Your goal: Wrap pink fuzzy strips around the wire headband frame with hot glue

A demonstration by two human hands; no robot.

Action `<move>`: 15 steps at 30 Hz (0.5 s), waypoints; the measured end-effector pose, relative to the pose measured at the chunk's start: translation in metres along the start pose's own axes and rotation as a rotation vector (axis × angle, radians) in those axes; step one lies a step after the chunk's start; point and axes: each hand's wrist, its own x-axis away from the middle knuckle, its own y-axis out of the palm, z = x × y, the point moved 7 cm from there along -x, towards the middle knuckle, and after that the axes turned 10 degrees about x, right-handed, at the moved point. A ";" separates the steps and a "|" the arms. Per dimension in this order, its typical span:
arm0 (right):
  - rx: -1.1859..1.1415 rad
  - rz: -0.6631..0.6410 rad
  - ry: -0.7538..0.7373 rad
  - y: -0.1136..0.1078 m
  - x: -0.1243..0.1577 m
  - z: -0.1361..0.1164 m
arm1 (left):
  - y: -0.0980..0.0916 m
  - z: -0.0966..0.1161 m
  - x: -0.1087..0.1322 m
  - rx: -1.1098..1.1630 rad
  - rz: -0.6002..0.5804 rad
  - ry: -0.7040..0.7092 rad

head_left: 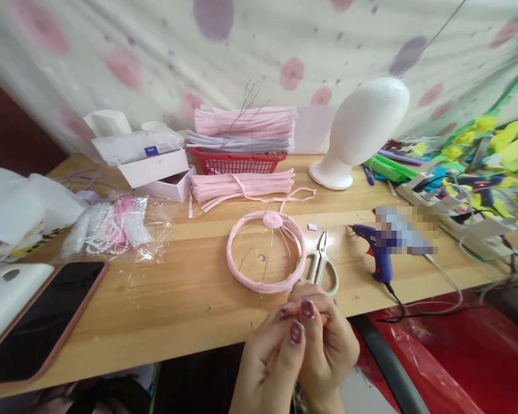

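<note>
- Worktop (176,299): pale wood, carries everything below.
- Foam head (358,129): white, upright, far right of centre.
- Phone (47,316): pink case, screen dark, near left.
- Basket (237,163): red, stacked with pink strips (246,123).
- Pink ring (242,270): wrapped hoop, flat at the near middle, scissors (322,264) touching its right side.
- Glue gun (377,253): blue, right of the scissors.
- Left hand (270,356), right hand (334,339): clenched together, fingertips pinched at the ring's near rim; what they grip is hidden.
- Step, judged: pressing down the wrap. More wrapping calls for steady tension.
- Writing: none legible.
</note>
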 end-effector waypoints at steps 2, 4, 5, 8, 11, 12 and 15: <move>-0.065 0.073 0.047 -0.008 -0.001 0.004 | 0.003 -0.005 -0.002 -0.178 -0.028 0.121; -0.134 0.115 0.091 -0.016 -0.005 0.006 | 0.009 -0.015 -0.004 -0.323 -0.073 0.213; -0.161 0.119 0.110 -0.020 -0.008 0.007 | 0.012 -0.022 -0.005 -0.362 -0.092 0.232; -0.179 0.089 0.147 -0.029 -0.015 0.006 | 0.029 -0.031 0.001 -0.559 -0.162 0.401; -0.042 0.185 0.145 -0.058 -0.022 0.009 | 0.051 -0.021 0.020 -0.847 -0.191 0.757; 0.040 0.288 0.105 -0.078 -0.024 0.008 | 0.056 -0.018 0.025 -0.882 -0.212 0.837; 0.281 0.581 -0.083 -0.148 -0.031 0.000 | 0.068 -0.013 0.030 -0.819 -0.502 0.825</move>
